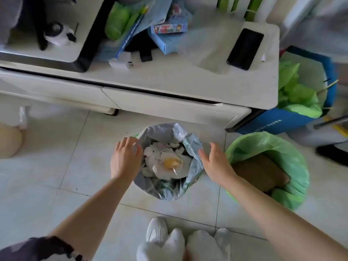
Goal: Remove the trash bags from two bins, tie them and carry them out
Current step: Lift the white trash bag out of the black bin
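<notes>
On the floor before the counter, the grey bag (169,162) sits between both grips, left hand (125,157) touching its rim, right hand (216,162) released beside it.

Grey bag (192,147) full of paper beside green bag (273,146).

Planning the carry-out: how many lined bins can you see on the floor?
2. The grey-lined bin sits between the hands; the green-lined bin stands to its right. More may be out of view.
</notes>
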The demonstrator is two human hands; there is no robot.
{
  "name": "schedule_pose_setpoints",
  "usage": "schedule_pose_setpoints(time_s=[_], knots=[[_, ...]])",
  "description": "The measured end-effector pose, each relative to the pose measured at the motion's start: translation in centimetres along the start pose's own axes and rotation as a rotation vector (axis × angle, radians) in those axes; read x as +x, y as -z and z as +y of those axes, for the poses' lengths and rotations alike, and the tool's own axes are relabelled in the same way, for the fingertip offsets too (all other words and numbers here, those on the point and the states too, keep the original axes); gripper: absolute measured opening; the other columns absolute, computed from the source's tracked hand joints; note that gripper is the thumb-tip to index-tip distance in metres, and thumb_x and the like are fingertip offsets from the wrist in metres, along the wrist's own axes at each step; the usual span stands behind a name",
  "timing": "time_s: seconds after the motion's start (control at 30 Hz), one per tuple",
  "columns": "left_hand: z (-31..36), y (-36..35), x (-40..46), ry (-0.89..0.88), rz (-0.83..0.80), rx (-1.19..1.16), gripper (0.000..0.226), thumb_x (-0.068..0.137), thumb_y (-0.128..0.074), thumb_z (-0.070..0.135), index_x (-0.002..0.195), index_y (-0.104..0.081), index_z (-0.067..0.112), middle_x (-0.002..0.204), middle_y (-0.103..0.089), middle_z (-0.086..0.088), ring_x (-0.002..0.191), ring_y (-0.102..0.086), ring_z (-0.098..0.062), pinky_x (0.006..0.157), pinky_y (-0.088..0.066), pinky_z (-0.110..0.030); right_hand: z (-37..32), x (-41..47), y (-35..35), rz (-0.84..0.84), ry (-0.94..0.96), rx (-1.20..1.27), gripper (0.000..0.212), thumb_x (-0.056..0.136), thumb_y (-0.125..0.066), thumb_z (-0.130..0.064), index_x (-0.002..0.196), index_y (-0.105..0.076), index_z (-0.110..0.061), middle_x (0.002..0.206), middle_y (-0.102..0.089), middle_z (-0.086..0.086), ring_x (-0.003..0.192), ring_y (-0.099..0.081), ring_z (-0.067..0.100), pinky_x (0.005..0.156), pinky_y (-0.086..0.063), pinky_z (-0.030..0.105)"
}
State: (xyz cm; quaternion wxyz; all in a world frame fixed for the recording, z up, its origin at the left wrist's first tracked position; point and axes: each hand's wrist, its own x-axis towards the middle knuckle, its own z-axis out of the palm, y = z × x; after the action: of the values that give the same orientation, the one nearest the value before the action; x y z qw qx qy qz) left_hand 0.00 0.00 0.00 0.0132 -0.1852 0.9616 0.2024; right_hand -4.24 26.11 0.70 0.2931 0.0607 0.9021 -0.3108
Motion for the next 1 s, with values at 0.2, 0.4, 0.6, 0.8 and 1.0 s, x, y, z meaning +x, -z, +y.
schedule_pose_setpoints(time_s=[0.2, 0.4, 0.6, 0.8, 1.0], knots=[[-6.1, -5.4, 3.0, 0.544, -0.102, -0.363, 0.038, 0.095, -0.04, 0.039, 0.101, -0.06, 0.007, 0.094, -0.063, -0.014, 0.08, -0.054, -0.03, 0.069, -0.042, -0.037, 1.4, 5.2, -4.5, -0.119, -0.408, 0.328, 0.089, 0.09, -0.02, -0.071, 0.152, -0.019, -0.007, 0.159, -0.025, 0.014, 0.142, -0.03, 0.034, 0.112, -0.027, 0.043], [-9.6, -8.8, 3.9, 0.636, -0.314, -0.77, 0.04, 0.095, -0.043, 0.052, 0.089, -0.069, 0.021, 0.061, -0.07, 0.009, 0.066, -0.061, -0.017, 0.05, -0.048, -0.026, 2.2, 8.3, -5.6, -0.092, -0.377, 0.504, 0.09, 0.084, -0.015, -0.08, 0.15, -0.029, -0.021, 0.159, -0.028, 0.006, 0.144, -0.028, 0.029, 0.113, -0.024, 0.045], [-9.4, -9.6, 3.9, 0.437, -0.492, -1.07, 0.025, 0.092, -0.053, 0.048, 0.096, -0.074, 0.035, 0.093, -0.075, -0.001, 0.082, -0.07, -0.017, 0.068, -0.058, -0.032, 3.4, 10.6, -6.0, -0.037, -0.387, 0.526, 0.087, 0.085, -0.02, -0.077, 0.15, -0.031, -0.021, 0.157, -0.031, 0.008, 0.141, -0.032, 0.031, 0.109, -0.028, 0.046], [-10.1, -8.5, 3.0, 0.405, -0.67, -1.162, 0.055, 0.098, -0.035, 0.059, 0.134, -0.054, 0.023, 0.139, -0.054, -0.017, 0.128, -0.051, -0.038, 0.109, -0.036, -0.06, 4.3, 9.7, -6.4, -0.057, -0.515, 0.614, 0.076, 0.082, -0.021, -0.075, 0.128, -0.05, -0.022, 0.122, -0.048, 0.005, 0.112, -0.047, 0.026, 0.106, -0.038, 0.047], [-10.7, -6.7, 0.6, 0.564, -0.585, -1.062, 0.05, 0.089, -0.056, 0.053, 0.105, -0.07, 0.007, 0.093, -0.07, -0.015, 0.082, -0.067, -0.028, 0.07, -0.058, -0.039, 4.7, 5.7, -6.5, -0.081, -0.552, 0.809, 0.042, 0.092, -0.037, -0.038, 0.111, -0.061, -0.01, 0.113, -0.067, 0.016, 0.1, -0.064, 0.033, 0.091, -0.052, 0.046]])
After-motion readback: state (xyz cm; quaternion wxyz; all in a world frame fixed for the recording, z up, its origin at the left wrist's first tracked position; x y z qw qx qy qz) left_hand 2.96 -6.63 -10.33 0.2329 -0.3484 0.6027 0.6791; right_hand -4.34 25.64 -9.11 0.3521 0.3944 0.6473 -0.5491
